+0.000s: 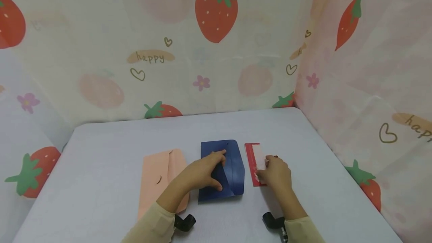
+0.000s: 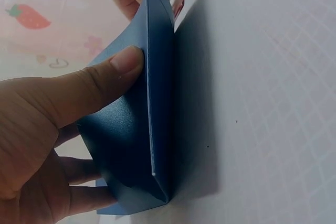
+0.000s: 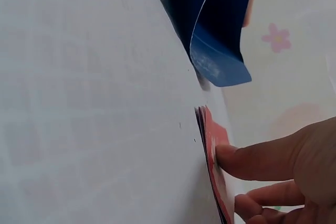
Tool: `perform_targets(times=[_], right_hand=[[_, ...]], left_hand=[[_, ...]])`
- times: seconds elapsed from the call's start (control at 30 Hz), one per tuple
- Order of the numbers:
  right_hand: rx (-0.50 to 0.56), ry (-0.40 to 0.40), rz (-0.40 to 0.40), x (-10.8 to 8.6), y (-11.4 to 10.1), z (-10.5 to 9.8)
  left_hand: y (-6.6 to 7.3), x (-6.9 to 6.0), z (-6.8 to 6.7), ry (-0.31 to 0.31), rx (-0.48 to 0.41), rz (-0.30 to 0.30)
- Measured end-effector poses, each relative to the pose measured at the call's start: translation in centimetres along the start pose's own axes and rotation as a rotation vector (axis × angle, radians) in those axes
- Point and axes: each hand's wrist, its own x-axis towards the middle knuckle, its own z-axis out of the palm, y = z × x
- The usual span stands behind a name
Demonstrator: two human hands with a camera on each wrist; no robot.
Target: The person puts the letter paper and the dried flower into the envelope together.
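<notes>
A dark blue envelope point(image 1: 221, 177) lies mid-table with its flap towards the right. My left hand point(image 1: 202, 171) is over it, thumb point(image 2: 126, 61) and bent fingers gripping its upper side; in the right wrist view the envelope's mouth point(image 3: 220, 51) gapes. To its right is a small stack of red and white cards point(image 1: 252, 164), whose layered edges show in the right wrist view. My right hand point(image 1: 277, 173) pinches the stack's right side, thumb point(image 3: 252, 158) on the top card; the fingertips are partly hidden.
A peach envelope point(image 1: 153, 179) with a dark curved mark lies to the left, partly under my left forearm. Black wrist-worn devices point(image 1: 185, 222) hang at both sleeves. Strawberry-print sheets point(image 1: 216, 66) stand behind and beside the white table point(image 1: 101, 149).
</notes>
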Motion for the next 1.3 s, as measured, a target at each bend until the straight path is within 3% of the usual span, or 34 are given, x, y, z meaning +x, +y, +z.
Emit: perform_targets(times=[0.43, 0.9, 1.0, 1.3], right_hand=[[0.012, 0.007, 0.015, 0.2, 0.3, 0.1], [0.030, -0.102, 0.046, 0.2, 1.1, -1.0], [0.088, -0.128, 0.039, 0.5, 1.6, -1.2], [0.397, -0.256, 0.046, 0.8, 2.9, -1.8]], left_hand=[[0.1, 0.0, -0.1, -0.009, -0.010, 0.008], [0.1, -0.2, -0.2, -0.004, -0.009, -0.001], [0.1, -0.2, -0.2, -0.003, -0.011, -0.003], [0.0, -0.2, -0.1, -0.008, 0.001, -0.005]])
